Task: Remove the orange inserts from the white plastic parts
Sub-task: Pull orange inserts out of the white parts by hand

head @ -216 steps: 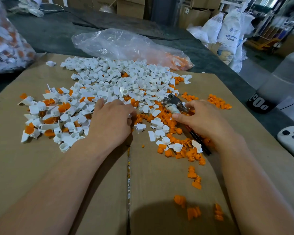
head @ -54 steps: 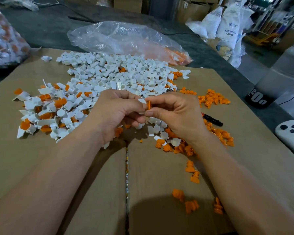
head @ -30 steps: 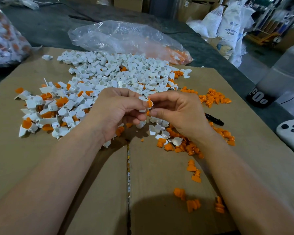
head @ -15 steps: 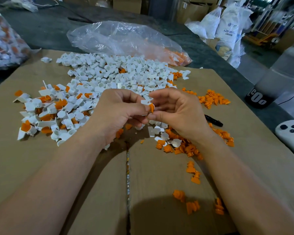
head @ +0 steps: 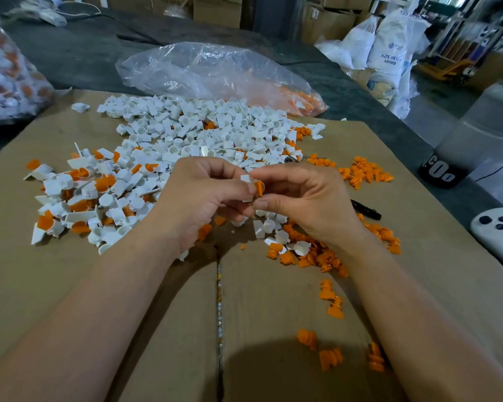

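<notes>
Above the cardboard sheet (head: 128, 285) my left hand (head: 198, 198) grips a small white plastic part (head: 246, 179) between thumb and fingers. My right hand (head: 305, 198) pinches the orange insert (head: 259, 188) that sticks out of that part. Both hands meet at the middle of the view. A big heap of white parts (head: 204, 134) lies behind them. To the left lies a heap of white parts with orange inserts in them (head: 79, 195). Loose orange inserts (head: 363, 172) lie scattered to the right and near me.
A clear plastic bag (head: 212, 74) holding some orange pieces lies at the back. Another filled bag (head: 6, 79) sits at the far left. A black-handled tool (head: 366, 211) lies right of my right hand. A white controller (head: 500, 233) rests at the right edge.
Seven seconds ago both hands were down on the piles, the right one by the tool. Since then they have lifted a white part between them; over the last second they have barely shifted.
</notes>
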